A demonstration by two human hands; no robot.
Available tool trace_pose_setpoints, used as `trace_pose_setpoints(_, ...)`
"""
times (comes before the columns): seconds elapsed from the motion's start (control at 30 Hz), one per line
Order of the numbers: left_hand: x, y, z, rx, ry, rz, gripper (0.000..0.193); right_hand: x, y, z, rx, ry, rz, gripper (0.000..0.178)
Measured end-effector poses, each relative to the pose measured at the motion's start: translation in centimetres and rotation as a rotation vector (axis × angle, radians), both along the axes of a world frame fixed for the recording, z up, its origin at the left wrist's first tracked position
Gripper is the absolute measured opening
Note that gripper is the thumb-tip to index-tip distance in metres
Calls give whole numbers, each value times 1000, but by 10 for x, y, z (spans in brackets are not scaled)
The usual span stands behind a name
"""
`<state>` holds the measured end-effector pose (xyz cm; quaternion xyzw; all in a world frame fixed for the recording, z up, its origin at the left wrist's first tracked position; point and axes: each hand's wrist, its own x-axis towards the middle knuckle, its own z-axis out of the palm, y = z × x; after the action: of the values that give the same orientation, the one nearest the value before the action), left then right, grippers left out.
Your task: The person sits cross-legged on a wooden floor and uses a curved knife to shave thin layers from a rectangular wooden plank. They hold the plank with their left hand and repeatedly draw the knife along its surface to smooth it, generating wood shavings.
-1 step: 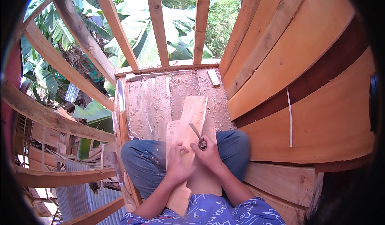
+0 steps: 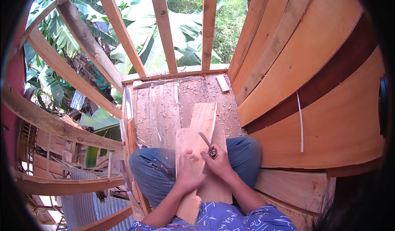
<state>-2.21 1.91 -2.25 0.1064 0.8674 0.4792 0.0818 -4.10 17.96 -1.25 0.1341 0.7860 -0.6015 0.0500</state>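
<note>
A knife with a slim, slightly curved blade (image 2: 204, 138) sticks up from my right hand (image 2: 219, 162), whose fingers are wrapped round its handle. Under the blade lies a pale wooden board (image 2: 203, 115), slanting from beyond my knees down to my shirt. It rests on a wider wooden board (image 2: 216, 190) across my lap. My left hand (image 2: 189, 172) lies on the left side of the slanting board, its fingers bent but apart, with no tool in it. Part of that board is hidden beneath this hand.
I sit cross-legged on a plank floor (image 2: 164, 107) strewn with shavings. A small wood block (image 2: 222, 83) lies near the far edge. Upright slats (image 2: 164, 29) stand ahead, rails (image 2: 61, 128) at left. A plank wall (image 2: 284, 70) closes the right, with boards (image 2: 292, 185) below it.
The whole view has shifted a little, so everything sits slightly lower and to the right. My hands, knife and boards keep nearly the same places relative to each other.
</note>
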Motion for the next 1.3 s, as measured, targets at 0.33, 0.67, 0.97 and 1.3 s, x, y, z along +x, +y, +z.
trace_pose_setpoints(0.33, 7, -12, 5, 141, -119, 23, 63, 17, 31, 11, 465, 21, 112, 44)
trace_pose_setpoints(0.67, 11, -25, -9, 139, -53, -143, 84, 13, 20, -11, 89, -93, 91, 37)
trace_pose_setpoints(0.97, 13, -29, 12, 63, -96, -257, 91, 36, 40, -3, 141, -43, 52, 41)
trace_pose_setpoints(1.3, 21, -30, 12, 83, -26, -199, 85, 45, 56, 7, 597, -71, 187, 48)
